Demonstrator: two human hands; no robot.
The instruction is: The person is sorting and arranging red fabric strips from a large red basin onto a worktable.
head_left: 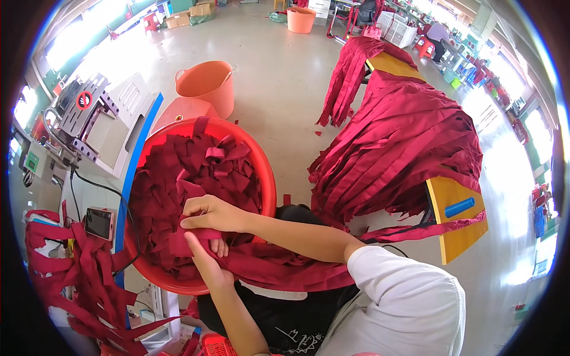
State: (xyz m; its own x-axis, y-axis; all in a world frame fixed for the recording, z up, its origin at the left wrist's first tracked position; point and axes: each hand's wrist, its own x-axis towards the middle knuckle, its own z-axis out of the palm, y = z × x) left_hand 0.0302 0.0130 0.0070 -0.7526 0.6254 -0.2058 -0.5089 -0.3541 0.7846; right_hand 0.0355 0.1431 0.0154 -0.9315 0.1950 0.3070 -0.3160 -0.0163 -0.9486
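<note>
i see both hands over the red basin (pixel 268 178), which is my landmark for everything here. the right hand (pixel 209 215) lies across the near side of the basin, its grip pressed together on a dark red fabric strip (pixel 196 240), fingers curled over the top of the cloth. the left hand (pixel 205 261) comes from below, at the near rim of the basin, with the fingers straight and pushed under the same strip, thumb side up; it pinches the cloth more than it holds it. the strip goes from the hands to the right of the basin, over the lap, toward the big pile of long red strips (pixel 398 148) on the yellow counter (pixel 454 234).

what can go wrong, i think: the basin is already heaped with cut red pieces (pixel 190 178), so pieces may slide over the rim to the floor. the long strip is partly hanging, and its weight could pull it out of the light left pinch. also the bundle left of the basin (pixel 77 267) lies near the cable (pixel 95 187) and the small screen device (pixel 100 222), so cloth may catch there. the orange bucket (pixel 208 86) behind the basin is well apart.
</note>
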